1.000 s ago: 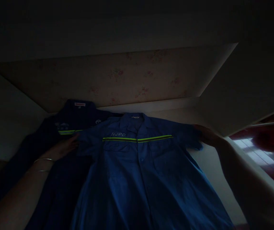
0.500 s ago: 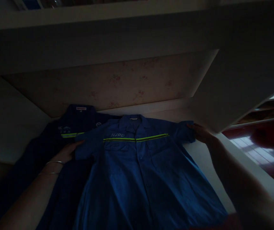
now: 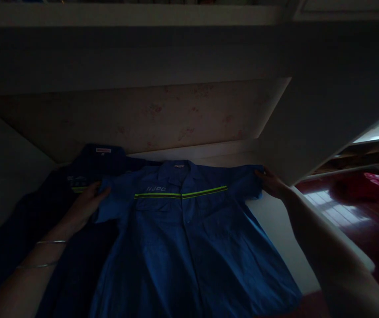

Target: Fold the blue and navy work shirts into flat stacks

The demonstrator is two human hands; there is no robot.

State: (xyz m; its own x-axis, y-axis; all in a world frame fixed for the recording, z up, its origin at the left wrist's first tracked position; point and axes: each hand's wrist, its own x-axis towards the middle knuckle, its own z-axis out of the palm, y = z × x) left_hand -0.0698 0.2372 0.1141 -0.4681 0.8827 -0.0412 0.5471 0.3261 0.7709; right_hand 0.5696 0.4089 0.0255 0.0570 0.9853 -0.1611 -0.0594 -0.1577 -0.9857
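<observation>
A blue short-sleeved work shirt (image 3: pixel 176 229) lies spread front side up, collar toward the back wall, a yellow-green stripe and white letters across its chest. My left hand (image 3: pixel 92 198) is closed on the edge of its left-hand sleeve, with two bangles round the wrist. On the other side, my right hand (image 3: pixel 271 182) pinches the edge of the opposite sleeve. Partly under the shirt, at the left, is a dark navy work jacket (image 3: pixel 100 164) with a collar label and a similar stripe. My left forearm covers part of that jacket.
Both garments rest on a white surface (image 3: pixel 275 225) inside a dim recess. A flower-patterned panel (image 3: pixel 176 115) forms its back, a side panel (image 3: pixel 315 106) stands at the right, and a shelf edge (image 3: pixel 143 15) runs overhead. Beyond lies a shiny reddish floor (image 3: pixel 338 207).
My left hand has shifted left and slightly up along the sleeve, which now looks more stretched out. My right hand keeps its hold. The whole view has turned slightly.
</observation>
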